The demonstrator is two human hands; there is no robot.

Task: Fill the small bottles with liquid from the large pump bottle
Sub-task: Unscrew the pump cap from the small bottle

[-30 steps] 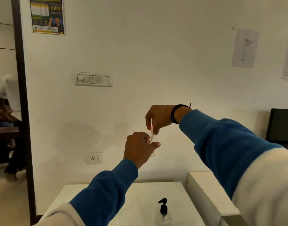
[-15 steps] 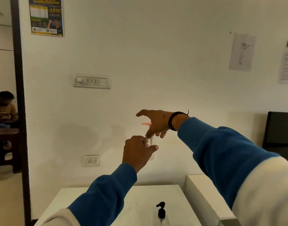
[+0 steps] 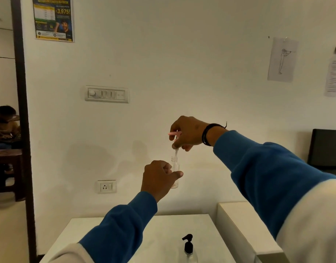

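Note:
My left hand grips a small clear bottle upright in the air in front of the wall. Just above it, my right hand pinches a pink pump cap whose thin dip tube hangs down to the open neck of the small bottle. The cap is lifted off the bottle; I cannot tell whether the tube tip is still inside the neck. The large clear pump bottle with a black pump head stands on the white table below, near the bottom edge of the view.
A second white surface adjoins the table on the right. A black chair back stands at far right. Through the doorway at left a person sits at a dark wooden table. A switch panel and socket are on the wall.
My right hand has risen, drawing the pink pump cap and its tube up out of the small bottle. My left hand holds the bottle nearly still. The view tilted slightly.

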